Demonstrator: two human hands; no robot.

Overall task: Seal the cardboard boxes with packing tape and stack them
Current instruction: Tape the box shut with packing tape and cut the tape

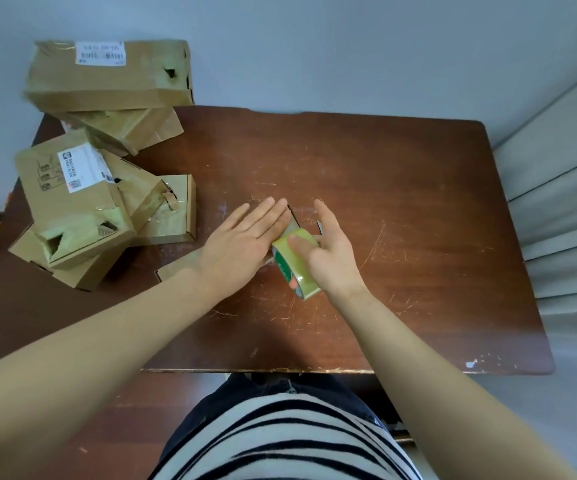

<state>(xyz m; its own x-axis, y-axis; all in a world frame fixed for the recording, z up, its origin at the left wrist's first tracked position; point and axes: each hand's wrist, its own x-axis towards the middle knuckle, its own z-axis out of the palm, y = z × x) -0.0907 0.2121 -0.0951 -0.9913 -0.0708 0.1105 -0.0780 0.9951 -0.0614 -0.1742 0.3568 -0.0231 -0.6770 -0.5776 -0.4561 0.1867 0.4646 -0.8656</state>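
Note:
A small flat cardboard box lies on the brown table, mostly hidden under my left hand, which presses flat on it with straight fingers. My right hand grips a roll of yellowish packing tape standing on edge at the box's right end, thumb across the roll. Something thin and metallic pokes out behind my right fingers; I cannot tell what it is. Several worn cardboard boxes are piled at the table's left.
The pile on the left includes a labelled box and a small flat box close to my left hand. A grey wall stands behind the table, and grey slats run along the right. The table's near edge is by my striped shirt.

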